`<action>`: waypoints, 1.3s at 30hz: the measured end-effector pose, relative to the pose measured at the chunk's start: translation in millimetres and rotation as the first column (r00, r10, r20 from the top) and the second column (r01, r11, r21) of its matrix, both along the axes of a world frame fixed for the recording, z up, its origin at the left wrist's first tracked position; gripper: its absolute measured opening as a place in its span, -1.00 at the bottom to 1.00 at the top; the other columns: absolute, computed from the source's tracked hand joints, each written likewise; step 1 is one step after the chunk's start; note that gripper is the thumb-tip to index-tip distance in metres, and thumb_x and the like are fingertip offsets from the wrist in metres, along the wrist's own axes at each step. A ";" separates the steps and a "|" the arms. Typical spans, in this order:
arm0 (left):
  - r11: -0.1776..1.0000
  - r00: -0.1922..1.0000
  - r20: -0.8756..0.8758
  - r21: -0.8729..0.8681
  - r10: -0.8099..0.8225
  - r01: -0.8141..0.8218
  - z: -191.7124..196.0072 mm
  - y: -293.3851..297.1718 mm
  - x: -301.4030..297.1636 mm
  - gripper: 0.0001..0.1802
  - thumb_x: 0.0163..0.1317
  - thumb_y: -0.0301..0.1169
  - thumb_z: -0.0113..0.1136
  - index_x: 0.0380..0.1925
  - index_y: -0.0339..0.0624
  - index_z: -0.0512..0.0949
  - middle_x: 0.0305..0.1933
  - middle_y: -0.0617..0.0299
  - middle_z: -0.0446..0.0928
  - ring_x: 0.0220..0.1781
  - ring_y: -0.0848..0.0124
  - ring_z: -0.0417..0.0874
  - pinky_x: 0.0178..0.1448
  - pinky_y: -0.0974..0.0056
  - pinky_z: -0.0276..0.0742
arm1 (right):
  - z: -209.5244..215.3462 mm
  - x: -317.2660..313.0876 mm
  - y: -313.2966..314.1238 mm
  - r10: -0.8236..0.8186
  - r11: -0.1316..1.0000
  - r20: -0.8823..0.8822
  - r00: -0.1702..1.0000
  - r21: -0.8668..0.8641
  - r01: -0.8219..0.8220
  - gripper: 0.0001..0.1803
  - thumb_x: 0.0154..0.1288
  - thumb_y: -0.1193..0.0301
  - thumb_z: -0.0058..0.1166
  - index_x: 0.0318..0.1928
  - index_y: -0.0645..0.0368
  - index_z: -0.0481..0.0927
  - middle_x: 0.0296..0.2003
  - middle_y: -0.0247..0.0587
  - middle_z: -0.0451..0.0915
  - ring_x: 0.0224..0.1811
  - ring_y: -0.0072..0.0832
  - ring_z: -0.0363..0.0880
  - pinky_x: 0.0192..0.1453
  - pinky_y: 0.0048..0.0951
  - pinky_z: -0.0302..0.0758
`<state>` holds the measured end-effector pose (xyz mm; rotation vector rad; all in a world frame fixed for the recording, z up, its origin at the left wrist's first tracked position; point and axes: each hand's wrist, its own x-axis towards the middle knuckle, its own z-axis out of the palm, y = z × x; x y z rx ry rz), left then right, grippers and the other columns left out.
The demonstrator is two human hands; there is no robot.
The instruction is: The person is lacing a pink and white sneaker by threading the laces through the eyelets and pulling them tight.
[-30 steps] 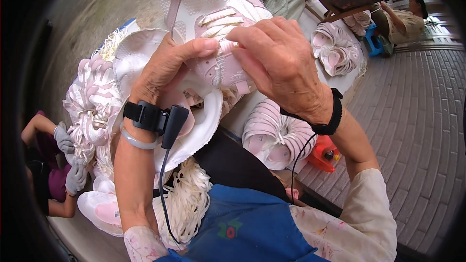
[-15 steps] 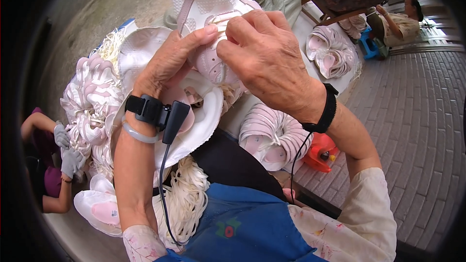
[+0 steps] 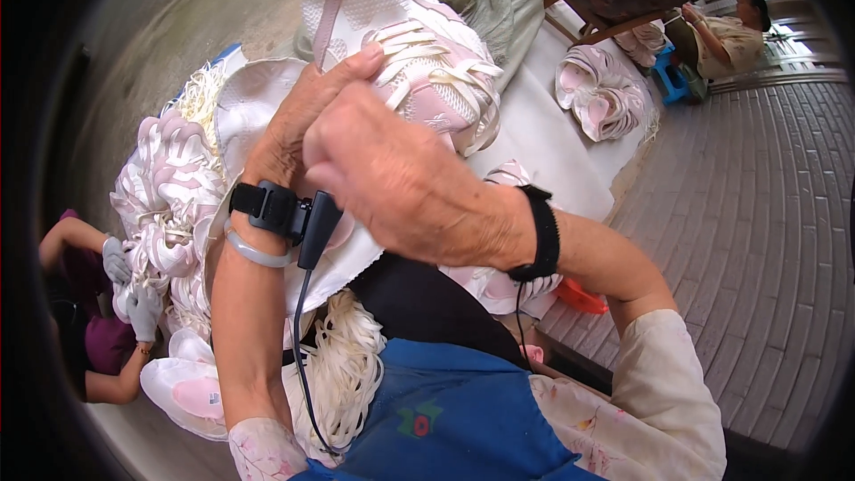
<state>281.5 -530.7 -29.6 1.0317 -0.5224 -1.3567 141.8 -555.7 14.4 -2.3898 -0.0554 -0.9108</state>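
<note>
Shoe (image 3: pixel 436 62) with white laces (image 3: pixel 408 34) is gripped by the left hand (image 3: pixel 307 111), while the blurred right hand (image 3: pixel 396 174) looks curled, its hold unclear.

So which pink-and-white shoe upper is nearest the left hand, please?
The laced upper at top centre, against the left hand; bundled uppers lie farther off.

Footwear workshop, as indicated by clustered pink-and-white sneaker uppers (image 3: pixel 174 183), a laced sneaker upper (image 3: pixel 436 89) in mid-assembly, a hank of cream shoelaces (image 3: pixel 346 370), a blue apron (image 3: pixel 463 414) and a co-worker's gloved hands (image 3: pixel 142 310).
</note>
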 end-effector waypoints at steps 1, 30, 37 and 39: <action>0.999 0.994 -0.106 -0.050 0.002 -0.008 0.7 -2.4 -5.1 -0.42 0.21 -0.17 0.26 0.10 -0.36 0.40 0.00 0.13 0.55 0.00 0.40 0.57 0.12 0.28 0.51 | -1.3 -0.6 13.0 0.091 0.990 -0.070 0.993 0.113 -0.083 -0.83 0.13 0.56 0.10 -0.29 0.28 0.39 -0.34 -0.08 0.35 -0.26 -0.17 0.43 -0.24 -0.26 0.47; 0.998 0.989 -0.151 -0.063 -0.007 -0.003 8.6 20.4 6.4 -0.42 0.24 -0.21 0.18 0.16 -0.36 0.37 0.10 0.06 0.52 0.10 0.31 0.56 0.25 0.21 0.42 | 55.7 -25.5 84.7 0.122 0.958 0.277 0.953 0.217 -0.186 -0.74 0.06 0.57 0.00 -0.18 0.39 0.47 -0.25 0.01 0.48 -0.23 -0.21 0.55 -0.27 -0.38 0.55; 0.998 0.993 -0.101 -0.031 -0.064 0.061 -2.7 4.9 6.5 -0.40 0.26 -0.17 0.16 0.15 -0.40 0.37 0.10 0.08 0.52 0.11 0.34 0.55 0.24 0.25 0.42 | -9.2 -94.5 -57.8 -0.522 0.836 -0.120 0.845 0.124 0.534 -0.65 0.10 0.48 0.18 -0.07 0.30 0.49 -0.18 0.00 0.48 -0.25 -0.19 0.53 -0.11 -0.30 0.51; 0.998 0.994 -0.094 -0.033 -0.058 0.055 -4.8 6.8 10.4 -0.39 0.26 -0.16 0.15 0.16 -0.40 0.37 0.11 0.07 0.51 0.13 0.33 0.54 0.26 0.24 0.41 | -18.4 -93.3 -60.9 -0.513 0.831 -0.147 0.845 0.163 0.533 -0.58 0.10 0.44 0.20 -0.02 0.31 0.46 -0.15 0.01 0.46 -0.24 -0.21 0.53 -0.10 -0.31 0.51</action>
